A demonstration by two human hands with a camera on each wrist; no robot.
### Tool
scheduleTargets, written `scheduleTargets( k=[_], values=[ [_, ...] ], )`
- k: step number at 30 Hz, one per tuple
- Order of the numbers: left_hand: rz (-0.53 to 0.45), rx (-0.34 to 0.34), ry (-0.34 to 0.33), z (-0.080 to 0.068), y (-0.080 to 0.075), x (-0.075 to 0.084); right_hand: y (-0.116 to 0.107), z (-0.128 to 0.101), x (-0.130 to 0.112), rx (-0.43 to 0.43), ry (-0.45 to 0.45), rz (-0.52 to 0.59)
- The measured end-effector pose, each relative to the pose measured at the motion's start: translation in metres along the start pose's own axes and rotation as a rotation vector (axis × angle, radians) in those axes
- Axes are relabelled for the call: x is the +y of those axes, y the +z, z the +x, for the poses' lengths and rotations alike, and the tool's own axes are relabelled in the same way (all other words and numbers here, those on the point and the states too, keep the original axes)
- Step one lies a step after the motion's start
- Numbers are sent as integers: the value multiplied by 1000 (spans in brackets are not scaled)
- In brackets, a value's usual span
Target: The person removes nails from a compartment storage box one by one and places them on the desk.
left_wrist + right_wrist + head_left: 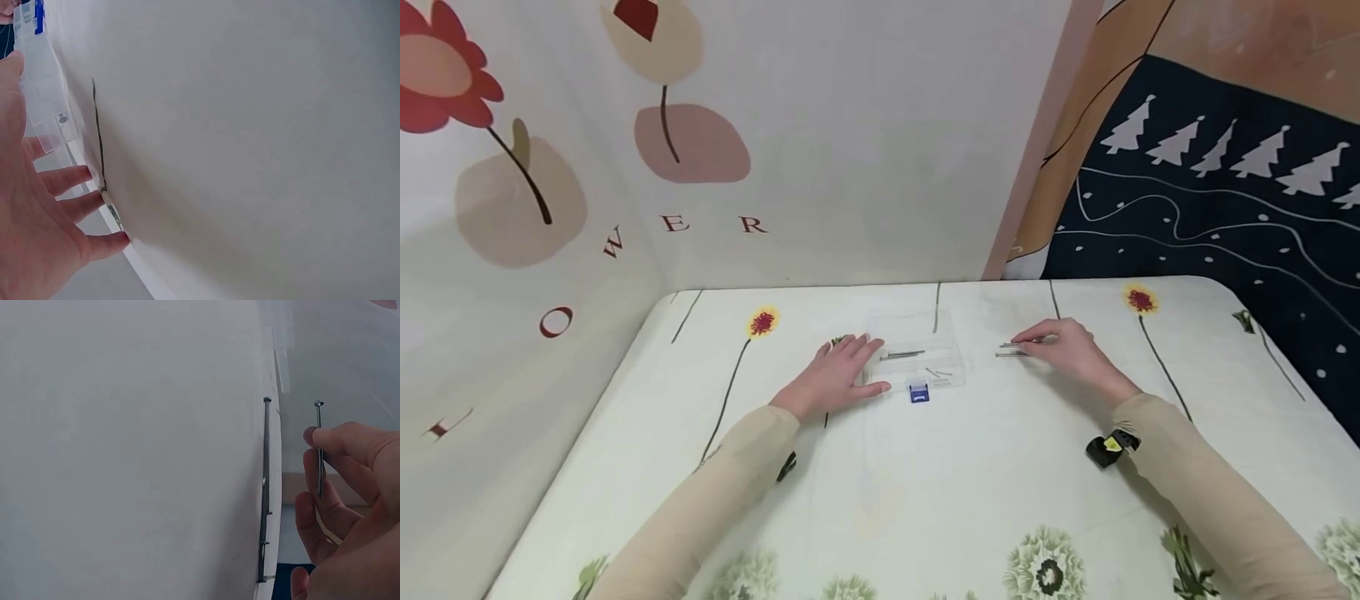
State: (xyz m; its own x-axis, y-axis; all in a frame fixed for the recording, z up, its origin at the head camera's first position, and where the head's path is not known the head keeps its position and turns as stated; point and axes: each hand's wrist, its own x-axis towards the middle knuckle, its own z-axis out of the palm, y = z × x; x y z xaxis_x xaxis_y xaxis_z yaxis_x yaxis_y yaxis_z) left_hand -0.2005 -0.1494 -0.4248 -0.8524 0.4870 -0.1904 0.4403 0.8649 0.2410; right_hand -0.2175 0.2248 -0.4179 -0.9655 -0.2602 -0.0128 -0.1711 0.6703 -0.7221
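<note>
A clear plastic box with a blue latch lies with its lid folded back in the head view. Long nails and a few shorter ones are in its front part. My left hand rests at the box's left side, fingers spread and straight; the left wrist view shows the fingertips on the cloth. To the right of the box, my right hand pinches a nail between thumb and fingertips, above the table. Several loose nails lie on the cloth beneath that hand.
A white cloth printed with flowers covers the table. Behind it hang a white curtain with flower prints and a dark blue panel with white trees. Straps with black devices sit on the wrists.
</note>
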Motion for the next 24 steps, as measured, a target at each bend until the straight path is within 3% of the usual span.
scheduleTargets(
  k=[11,24],
  values=[
    [-16,4,-8,-3,-2,0,-3,1,4,6,-32,-56],
    [-9,-14,-6,0,0,-1,-3,-1,3,-24,46,-73]
  ],
)
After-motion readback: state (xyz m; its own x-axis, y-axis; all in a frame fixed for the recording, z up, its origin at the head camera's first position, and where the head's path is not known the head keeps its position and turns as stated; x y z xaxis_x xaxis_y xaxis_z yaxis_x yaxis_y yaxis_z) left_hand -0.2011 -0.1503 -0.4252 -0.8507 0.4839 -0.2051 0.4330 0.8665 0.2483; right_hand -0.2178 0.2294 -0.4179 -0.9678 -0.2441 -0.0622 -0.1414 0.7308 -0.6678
